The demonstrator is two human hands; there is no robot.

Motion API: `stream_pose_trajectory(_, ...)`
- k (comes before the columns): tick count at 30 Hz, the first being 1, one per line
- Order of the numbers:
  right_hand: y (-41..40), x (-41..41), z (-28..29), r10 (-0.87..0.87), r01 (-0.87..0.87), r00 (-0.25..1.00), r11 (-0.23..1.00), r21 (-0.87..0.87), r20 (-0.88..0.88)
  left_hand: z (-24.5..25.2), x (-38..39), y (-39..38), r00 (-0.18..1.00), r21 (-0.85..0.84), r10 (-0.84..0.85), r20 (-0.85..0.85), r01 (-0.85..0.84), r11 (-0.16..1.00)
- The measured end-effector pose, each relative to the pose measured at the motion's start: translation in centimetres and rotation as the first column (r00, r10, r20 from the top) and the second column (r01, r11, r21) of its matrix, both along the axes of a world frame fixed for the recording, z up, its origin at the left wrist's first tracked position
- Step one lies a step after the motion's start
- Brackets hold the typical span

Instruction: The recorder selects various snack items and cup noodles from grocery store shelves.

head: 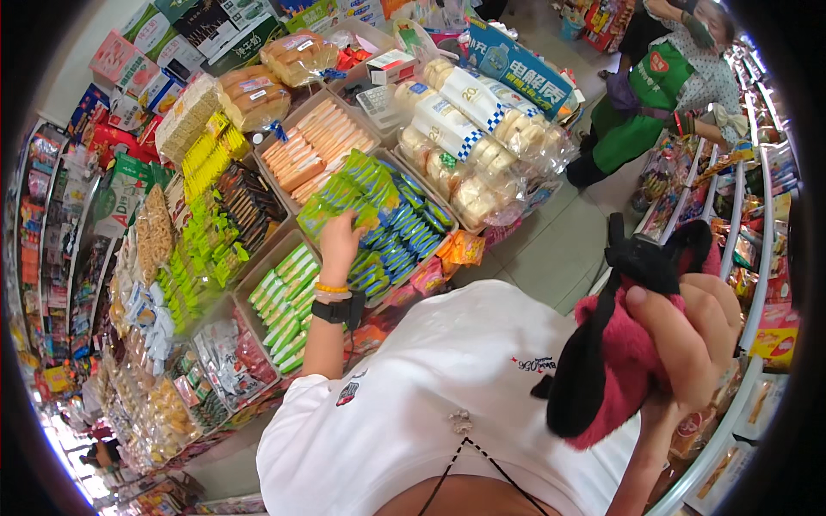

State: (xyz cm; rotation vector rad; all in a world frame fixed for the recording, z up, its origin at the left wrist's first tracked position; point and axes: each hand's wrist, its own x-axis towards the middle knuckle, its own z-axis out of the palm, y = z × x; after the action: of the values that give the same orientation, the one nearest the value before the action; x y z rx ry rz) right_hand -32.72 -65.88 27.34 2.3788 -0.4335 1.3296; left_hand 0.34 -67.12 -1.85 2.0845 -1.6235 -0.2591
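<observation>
My left hand (342, 245) rests on yellow-green snack packets (364, 177) in a divided bin, with a watch and bracelets at the wrist. Whether its fingers pinch a packet is unclear. Blue-and-green packets (403, 222) lie just right of the fingers. Raised at the right, my right hand (690, 342) grips a bundled red plush item (619, 367) with black trim and straps; its exact kind is unclear. Long orange-wrapped snacks (316, 145) fill the compartment beyond my left hand, and green-and-white packets (284, 303) fill the one nearer me.
Bagged buns (464, 116) are stacked on the display's right side, near a blue cardboard sign (516, 68). A person in a green apron (645, 109) stands at the upper right on the tiled floor (542, 251). Shelf rails (752, 309) curve along the right.
</observation>
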Motion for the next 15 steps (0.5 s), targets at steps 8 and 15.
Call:
stream_pose_trajectory(8, -5.4, -1.7, -8.4, -0.042, 0.043, 0.999, 0.946, 0.322, -0.011, -5.8, -0.9, -0.4, 0.99, -0.026, -0.001, 0.141, 0.004, 1.0)
stream_pose_trajectory(15, -4.8, 0.2, -14.5, -0.203, 0.193, 0.976, 0.646, 0.738, -0.078, -6.8, -2.6, -2.4, 0.992, 0.021, -0.108, -0.066, 0.109, 0.994)
